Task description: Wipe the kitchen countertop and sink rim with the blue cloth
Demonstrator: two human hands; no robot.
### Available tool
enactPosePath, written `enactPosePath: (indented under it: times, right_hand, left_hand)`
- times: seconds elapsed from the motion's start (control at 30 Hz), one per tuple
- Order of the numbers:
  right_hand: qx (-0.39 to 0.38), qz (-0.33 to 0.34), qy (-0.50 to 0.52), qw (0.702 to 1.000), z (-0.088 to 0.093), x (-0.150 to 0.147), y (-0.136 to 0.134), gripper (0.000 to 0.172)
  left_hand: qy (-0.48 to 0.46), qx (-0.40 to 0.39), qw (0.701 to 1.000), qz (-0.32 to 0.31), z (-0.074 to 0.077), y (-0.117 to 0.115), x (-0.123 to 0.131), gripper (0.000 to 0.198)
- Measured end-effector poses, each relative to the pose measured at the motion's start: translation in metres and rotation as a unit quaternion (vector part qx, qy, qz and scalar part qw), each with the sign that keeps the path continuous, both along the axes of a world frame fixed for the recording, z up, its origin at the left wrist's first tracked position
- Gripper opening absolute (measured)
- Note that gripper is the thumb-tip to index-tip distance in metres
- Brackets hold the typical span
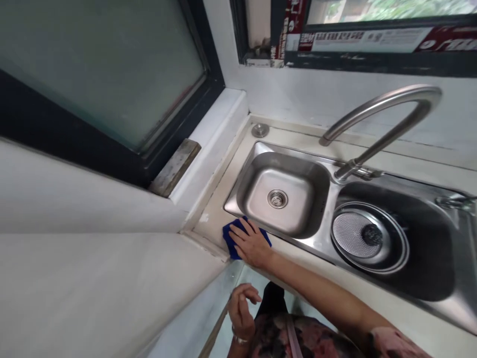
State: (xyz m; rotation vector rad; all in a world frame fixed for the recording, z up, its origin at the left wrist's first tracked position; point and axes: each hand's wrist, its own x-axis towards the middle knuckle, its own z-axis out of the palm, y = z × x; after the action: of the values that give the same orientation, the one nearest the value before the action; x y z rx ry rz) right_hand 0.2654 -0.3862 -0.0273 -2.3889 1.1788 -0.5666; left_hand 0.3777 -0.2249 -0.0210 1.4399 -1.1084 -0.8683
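Observation:
My right hand (254,245) presses a blue cloth (228,234) onto the beige countertop (208,223), at the near left corner of the sink. Its fingers lie spread over the cloth, which shows on both sides of the hand. My left hand (242,309) hangs in the air below the counter's front edge, close to my body. The fingers are loosely bent and nothing shows in them. A bracelet circles that wrist. Beside the cloth is the left basin (257,185) of a steel double sink, with a round drain strainer (278,199) in its floor.
A metal strainer bowl (354,233) sits inside a larger pan in the right basin (432,248). The curved faucet (391,102) rises behind the sink. A round metal cap (260,130) is at the back corner. A wooden block (177,166) lies on the left ledge.

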Motion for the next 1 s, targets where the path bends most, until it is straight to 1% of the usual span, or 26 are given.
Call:
enactPosePath:
  times: [0.13,0.2,0.27,0.33,0.4,0.47,0.53,0.63,0.7,0.77,0.83,0.9,1.0]
  right_hand:
    - [-0.002,0.147,-0.039,0.988,-0.007,0.029,-0.047,0.042]
    - [-0.009,0.189,-0.045,0.981,-0.01,0.044,-0.064,0.038]
    - [-0.01,0.191,-0.039,0.981,-0.01,0.063,-0.076,0.033]
    - [-0.009,0.163,-0.031,0.986,-0.008,0.083,-0.082,0.027]
    - [-0.013,0.125,-0.025,0.992,-0.003,0.102,-0.085,0.027]
    - [-0.015,0.1,-0.016,0.995,0.001,0.114,-0.087,0.027]
    - [-0.012,0.097,-0.013,0.995,0.004,0.117,-0.086,0.027]
    - [0.005,0.095,-0.03,0.995,0.004,0.103,-0.077,0.028]
    - [0.014,0.083,-0.046,0.995,0.004,0.082,-0.065,0.031]
    - [0.016,0.08,-0.058,0.995,0.003,0.055,-0.049,0.037]
    - [0.018,0.084,-0.063,0.994,0.002,0.027,-0.033,0.044]
    - [0.022,0.087,-0.06,0.994,0.001,0.006,-0.02,0.046]
    - [0.027,0.089,-0.051,0.994,-0.001,-0.007,-0.016,0.043]
  left_hand:
    - [-0.017,-0.006,0.999,-0.03,0.003,0.004,0.005,0.029]
    - [-0.023,-0.005,0.999,-0.038,0.002,0.004,0.008,0.029]
    - [-0.026,0.013,0.999,-0.041,0.0,0.003,0.01,0.03]
    - [-0.03,0.042,0.998,-0.038,-0.002,0.002,0.011,0.03]
    - [-0.04,0.061,0.997,-0.034,-0.002,0.001,0.011,0.03]
    - [-0.058,0.06,0.996,-0.031,-0.002,-0.001,0.011,0.029]
    - [-0.078,0.041,0.996,-0.025,-0.001,-0.003,0.011,0.029]
    - [-0.111,-0.015,0.993,0.026,-0.001,-0.012,0.012,0.028]
    - [-0.122,-0.052,0.988,0.074,-0.004,-0.025,0.013,0.027]
    - [-0.121,-0.072,0.984,0.107,-0.008,-0.042,0.012,0.027]
    - [-0.114,-0.074,0.984,0.115,-0.012,-0.06,0.007,0.028]
    - [-0.109,-0.07,0.986,0.105,-0.016,-0.075,-0.001,0.029]
    - [-0.113,-0.061,0.988,0.087,-0.017,-0.087,-0.011,0.034]
